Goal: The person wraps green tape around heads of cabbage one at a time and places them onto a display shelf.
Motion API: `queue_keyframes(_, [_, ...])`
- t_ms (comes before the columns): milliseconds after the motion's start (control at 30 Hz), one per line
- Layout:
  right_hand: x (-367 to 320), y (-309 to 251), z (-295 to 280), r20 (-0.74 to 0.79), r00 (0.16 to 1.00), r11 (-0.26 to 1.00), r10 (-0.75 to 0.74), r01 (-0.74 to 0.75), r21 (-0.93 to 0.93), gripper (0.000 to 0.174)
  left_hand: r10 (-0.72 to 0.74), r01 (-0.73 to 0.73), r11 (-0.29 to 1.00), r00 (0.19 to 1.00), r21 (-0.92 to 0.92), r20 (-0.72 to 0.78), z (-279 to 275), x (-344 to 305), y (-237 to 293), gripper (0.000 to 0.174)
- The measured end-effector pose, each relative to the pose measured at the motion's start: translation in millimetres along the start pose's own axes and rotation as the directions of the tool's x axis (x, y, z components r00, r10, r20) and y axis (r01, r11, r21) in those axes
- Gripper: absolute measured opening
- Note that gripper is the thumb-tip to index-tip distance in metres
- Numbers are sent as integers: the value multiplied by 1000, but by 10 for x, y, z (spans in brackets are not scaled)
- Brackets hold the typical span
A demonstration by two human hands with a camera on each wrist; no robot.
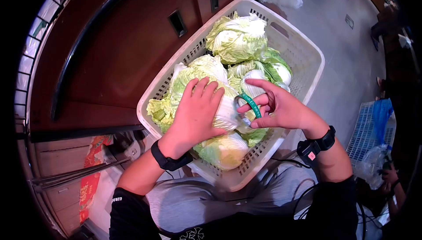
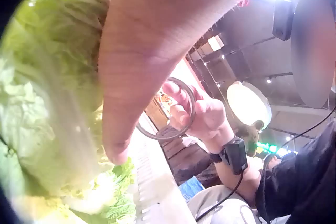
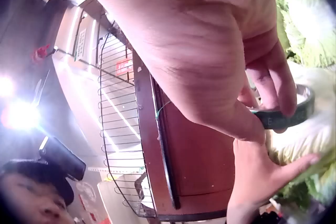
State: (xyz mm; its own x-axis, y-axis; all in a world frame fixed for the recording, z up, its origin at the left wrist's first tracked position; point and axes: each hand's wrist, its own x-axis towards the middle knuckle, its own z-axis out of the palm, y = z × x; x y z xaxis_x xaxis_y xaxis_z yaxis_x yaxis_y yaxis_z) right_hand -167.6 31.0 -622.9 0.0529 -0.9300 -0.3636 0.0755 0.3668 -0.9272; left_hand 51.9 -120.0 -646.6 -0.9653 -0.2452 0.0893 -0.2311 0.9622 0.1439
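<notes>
The left hand (image 1: 195, 112) rests on a cabbage (image 1: 227, 111), fingers extended over it. The right hand (image 1: 283, 106) has its fingers hooked through green tape (image 1: 252, 104), grasping it. Beneath both hands' fingers, a basket (image 1: 305, 69) holds the cabbage.

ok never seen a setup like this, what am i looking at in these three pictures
There is no machine here, just a person's bare left hand and right hand, each with a black wrist strap. The head picture comes from a camera worn on the head, looking forward and down; each wrist picture comes from a camera worn on that wrist. Pale-green cabbages sit in a light plastic basket. The left hand rests on one of them; the right hand holds a green ring with lettering, perhaps a tape roll.
</notes>
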Motion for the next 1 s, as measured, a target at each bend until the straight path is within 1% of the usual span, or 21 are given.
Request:
queue_keyframes(100, [30,38,6,57,994,974,90,-100,202,73,12,-14,998,1000,-60,-29,-35,-7,-39,90])
queue_keyframes(133, [15,42,25,76,991,951,115,-132,279,63,15,-18,996,999,-83,-43,-32,-5,-52,89])
queue_keyframes(233, [3,39,65,132,982,928,137,-173,330,62,43,-53,995,993,-89,-107,26,-25,-100,87])
queue_keyframes(333, [-27,29,105,197,957,900,211,-269,342,59,28,-47,991,988,-124,-151,53,-18,-108,84])
queue_keyframes(433, [-16,33,169,236,904,885,356,-407,226,65,39,-56,990,991,-126,-132,16,-21,-111,84])
queue_keyframes(467, [29,154,167,293,901,885,319,-394,248,71,38,-55,991,990,-124,-137,17,-17,-111,83])
queue_keyframes(567, [47,201,250,314,934,882,172,-288,373,74,45,-63,991,988,-121,-146,26,-14,-108,81])
queue_keyframes(667, [98,267,227,285,945,888,157,-261,378,67,57,-76,990,987,-121,-151,21,-18,-110,76])
queue_keyframes(767, [187,362,160,254,948,808,191,-298,508,55,60,-78,989,988,-125,-144,-21,-25,-89,72])
queue_keyframes(800, [209,382,192,217,953,794,212,-298,529,42,61,-80,989,988,-128,-144,-30,-24,-82,71])
queue_keyframes(900, [262,417,171,178,948,733,264,-318,601,37,58,-73,992,988,-99,-145,7,-20,-79,70])
queue_keyframes(933, [283,421,208,124,939,717,321,-326,615,36,56,-68,994,988,-83,-146,29,-19,-84,70])
queue_keyframes(1000, [283,436,202,113,937,719,330,-327,613,35,45,-58,995,988,-84,-146,55,-23,-93,73])
